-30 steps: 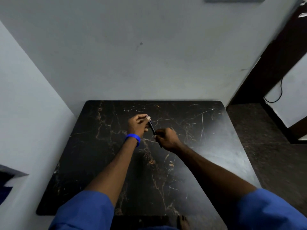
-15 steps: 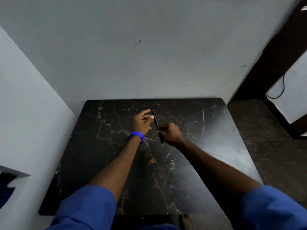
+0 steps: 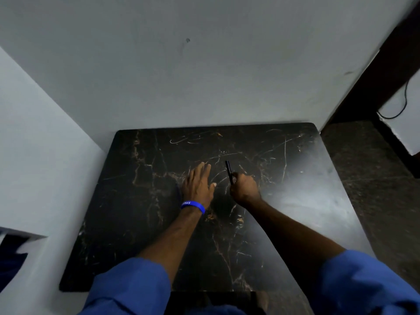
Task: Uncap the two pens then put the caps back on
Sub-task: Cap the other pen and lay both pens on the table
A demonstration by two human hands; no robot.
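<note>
Right, your R hand (image 3: 244, 187) is fisted round the black pen (image 3: 229, 171), tip pointing away, while your L hand (image 3: 198, 185) lies flat, fingers spread, on the table (image 3: 295, 201).

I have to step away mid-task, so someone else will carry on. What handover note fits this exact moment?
Right hand: closed around a slim black pen, which sticks up out of the fist, pointing away from the person.
Left hand: open, fingers spread flat over the black marble-pattern table, holding nothing visible.
The second pen and any loose caps are not visible.
Done: cannot tell whether the held pen is capped.
Left: check its cap, find the other pen, finish recapping.
</note>
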